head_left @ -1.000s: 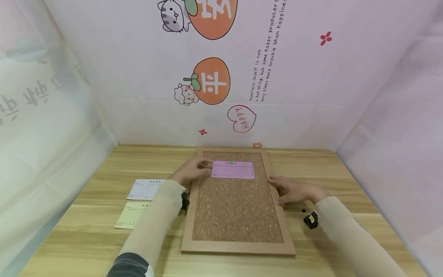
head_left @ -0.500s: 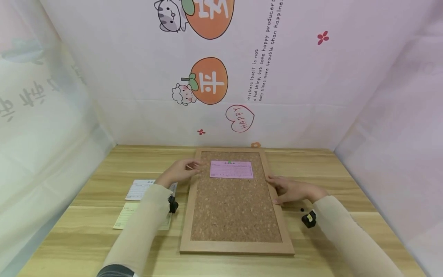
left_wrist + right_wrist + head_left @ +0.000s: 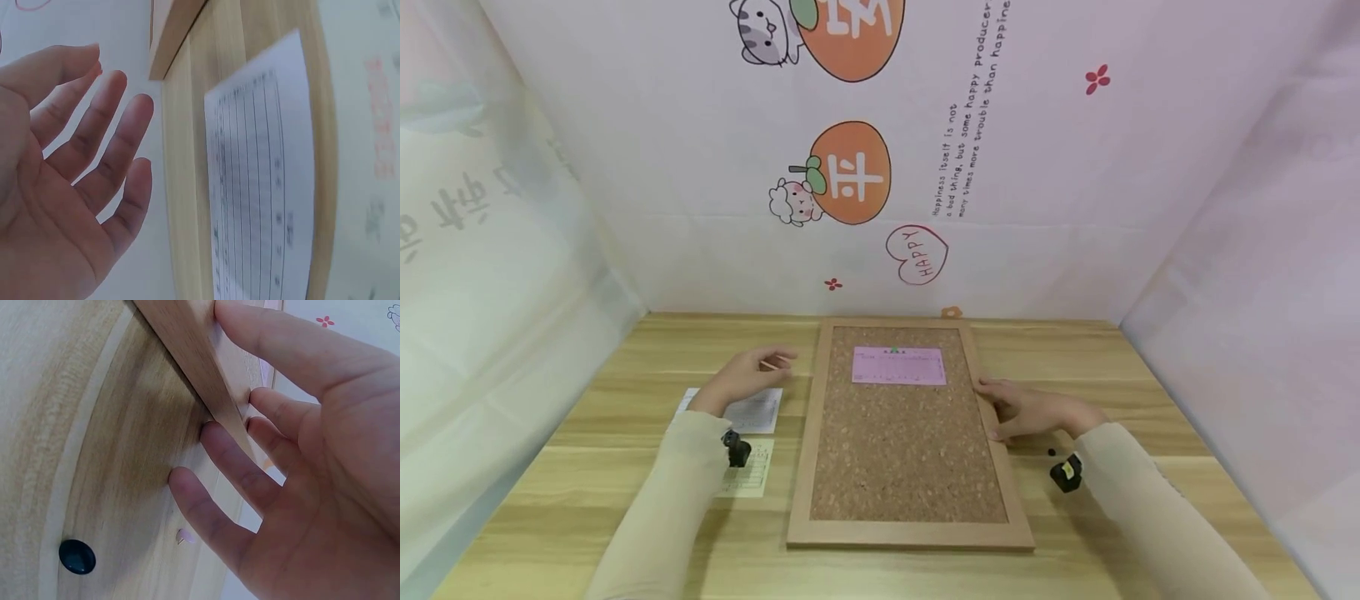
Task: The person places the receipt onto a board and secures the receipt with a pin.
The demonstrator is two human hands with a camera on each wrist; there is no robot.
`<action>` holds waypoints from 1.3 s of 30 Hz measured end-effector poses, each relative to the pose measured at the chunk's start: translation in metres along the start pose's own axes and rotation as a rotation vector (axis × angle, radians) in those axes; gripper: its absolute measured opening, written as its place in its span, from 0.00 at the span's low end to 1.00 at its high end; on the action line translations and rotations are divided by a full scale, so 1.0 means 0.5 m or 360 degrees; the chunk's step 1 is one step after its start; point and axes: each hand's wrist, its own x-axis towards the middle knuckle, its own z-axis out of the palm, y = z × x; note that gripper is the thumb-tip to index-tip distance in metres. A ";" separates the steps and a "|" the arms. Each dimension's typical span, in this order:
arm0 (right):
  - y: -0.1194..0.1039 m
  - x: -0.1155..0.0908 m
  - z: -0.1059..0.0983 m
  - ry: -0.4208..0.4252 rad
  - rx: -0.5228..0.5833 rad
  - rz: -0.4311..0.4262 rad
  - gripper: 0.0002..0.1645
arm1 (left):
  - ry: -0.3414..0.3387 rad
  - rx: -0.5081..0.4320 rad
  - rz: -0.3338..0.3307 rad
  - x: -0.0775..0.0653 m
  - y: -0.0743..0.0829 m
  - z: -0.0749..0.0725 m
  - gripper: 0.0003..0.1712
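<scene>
From the head view, the white slip (image 3: 760, 410) lies under my left hand (image 3: 747, 379), a little nearer to my body than my fingertips. Downward and back towards me is, I judge, the line that matters most here. The slip's long axis runs left to right along the counter (image 3: 887, 575), while the cork board (image 3: 910, 450) runs lengthwise away from me. My left hand is clearly the nearer one; my right hand (image 3: 1036, 410) is across the board, touching the right side of its wooden frame (image 3: 910, 533). I count one board and three slips: the white one, the yellow slip (image 3: 751, 479) just beside it on my side, partly under my sleeve, and the pink slip (image 3: 898, 368) high on the cork, with one green dot at its top edge, probably a pin head.

In the left wrist view, my fingers are spread and loosely bent, holding nothing. The white slip lies flat, apart from them, with the yellow one beyond it.

In the right wrist view, my thumb rests on the frame and two fingers meet its side; the other two fan out over the counter, gripping nothing. Two loose pins lie near: one black pin (image 3: 77, 556) and one pale pink pin (image 3: 185, 535).
</scene>
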 end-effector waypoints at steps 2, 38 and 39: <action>0.002 -0.001 0.000 0.0002 0.0032 0.0002 0.53 | 0.0002 0.0008 0.0000 -0.008 -0.004 -0.008 0.23; 0.007 -0.001 -0.001 -0.0001 0.0030 0.0036 0.55 | 0.0076 0.0313 -0.0360 -0.160 -0.087 -0.120 0.43; 0.007 -0.001 -0.001 -0.0001 0.0028 0.0038 0.55 | 0.0084 0.0329 -0.0370 -0.162 -0.086 -0.120 0.43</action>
